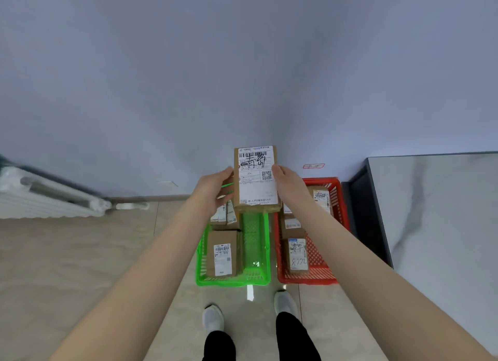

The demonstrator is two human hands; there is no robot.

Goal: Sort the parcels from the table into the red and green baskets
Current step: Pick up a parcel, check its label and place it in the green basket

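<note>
Gripping a flat, rectangular brown cardboard parcel by its long edges, left hand and right hand curled round it, above the far end of the perforated plastic green basket, near the red basket. Could slip on smooth card and glossy label, or land in the wrong basket.

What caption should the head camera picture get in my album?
Left hand and right hand hold a labelled parcel above the green basket and red basket.
</note>
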